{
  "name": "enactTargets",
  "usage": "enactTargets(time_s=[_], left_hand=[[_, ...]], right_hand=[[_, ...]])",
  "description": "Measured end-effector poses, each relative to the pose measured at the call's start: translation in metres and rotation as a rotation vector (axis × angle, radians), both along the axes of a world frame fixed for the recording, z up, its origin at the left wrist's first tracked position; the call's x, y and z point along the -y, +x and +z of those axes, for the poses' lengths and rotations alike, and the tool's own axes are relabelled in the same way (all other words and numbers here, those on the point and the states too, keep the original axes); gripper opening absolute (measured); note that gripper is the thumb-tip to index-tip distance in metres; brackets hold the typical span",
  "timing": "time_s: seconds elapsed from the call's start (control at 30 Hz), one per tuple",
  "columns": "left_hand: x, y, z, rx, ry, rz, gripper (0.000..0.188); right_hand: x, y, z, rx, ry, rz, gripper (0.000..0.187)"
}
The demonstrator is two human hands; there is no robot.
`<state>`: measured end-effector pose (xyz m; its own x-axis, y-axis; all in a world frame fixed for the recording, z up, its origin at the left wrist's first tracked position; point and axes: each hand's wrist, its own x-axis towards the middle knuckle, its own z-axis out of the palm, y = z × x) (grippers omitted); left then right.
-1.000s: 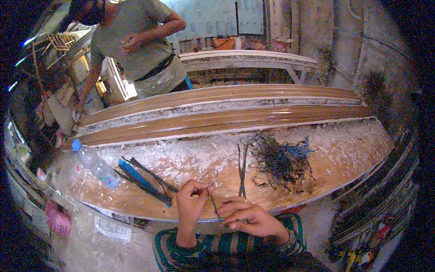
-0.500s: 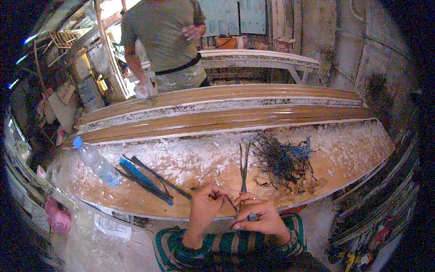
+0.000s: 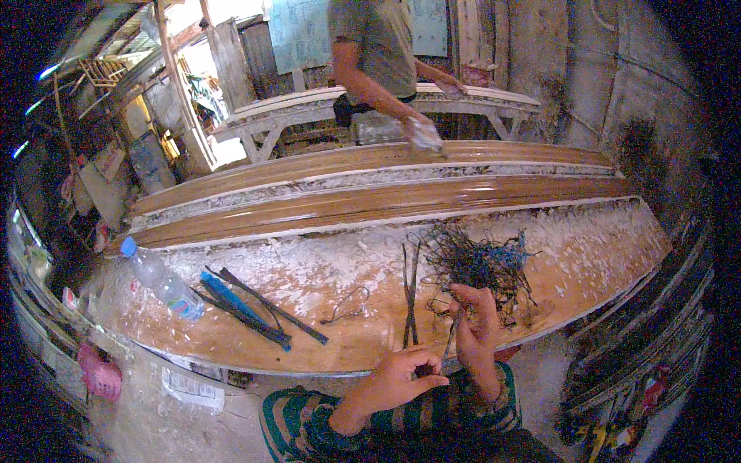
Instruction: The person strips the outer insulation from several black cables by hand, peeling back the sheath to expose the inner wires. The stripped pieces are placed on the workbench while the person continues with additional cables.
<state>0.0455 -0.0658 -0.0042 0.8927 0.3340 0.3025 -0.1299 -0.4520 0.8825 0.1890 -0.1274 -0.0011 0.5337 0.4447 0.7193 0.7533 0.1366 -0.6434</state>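
Tabletop (image 3: 363, 339) of brown wood, near edge curving, white flakes thick toward the far edge. Tangle (image 3: 486, 262) of black and blue cords on its right half, matted, loose ends straying; its near side is partly covered by the right hand (image 3: 476, 320). Bundle (image 3: 231, 299) of blue and black strips toward the left end, lying aslant. Left hand (image 3: 401, 382) at the near edge, fingers curled, a gap between forefinger and thumb. Crossed black strips (image 3: 411, 293) near mid-table, narrow and flat. Dark strand (image 3: 450, 337) thinnest of all, nearly straight, slanting between the two hands above the near edge, right of centre. Right thumb and forefinger pinched together on its upper end. Lower end lost at the left fingertips; cannot tell whether they grip it. Strand's texture and exact colour too fine to make out.
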Motion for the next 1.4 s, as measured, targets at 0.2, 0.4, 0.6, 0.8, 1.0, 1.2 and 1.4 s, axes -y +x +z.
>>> enactTargets(time_s=[0.2, 0.4, 0.6, 0.8, 1.0, 1.2, 1.4], left_hand=[[-0.017, -0.019, 0.006, 0.019, -0.065, 0.22, 0.016], [-0.045, -0.027, 0.004, 0.246, -0.062, 0.621, 0.013], [-0.06, -0.033, 0.0, 0.247, -0.253, 0.828, 0.01], [-0.067, -0.036, -0.008, 0.251, -0.198, 0.743, 0.008], [-0.058, -0.029, -0.008, 0.206, -0.179, 0.583, 0.012], [-0.05, -0.022, -0.008, 0.107, -0.082, 0.373, 0.009], [-0.035, -0.015, -0.006, 0.128, -0.195, -0.113, 0.012]], right_hand=[[0.0, -0.003, -0.003, -0.337, -0.03, 0.228, 0.014], [0.005, -0.012, 0.007, -0.223, -0.122, 0.432, 0.008], [0.003, -0.041, 0.015, 0.017, -0.306, 0.934, 0.013], [-0.006, -0.057, 0.002, 0.004, -0.305, 0.963, 0.017], [0.002, -0.04, 0.004, -0.12, -0.286, 0.892, 0.016], [0.006, -0.027, 0.005, -0.423, -0.166, 0.692, 0.012], [0.0, -0.009, 0.008, -0.051, -0.068, -0.075, 0.011]])
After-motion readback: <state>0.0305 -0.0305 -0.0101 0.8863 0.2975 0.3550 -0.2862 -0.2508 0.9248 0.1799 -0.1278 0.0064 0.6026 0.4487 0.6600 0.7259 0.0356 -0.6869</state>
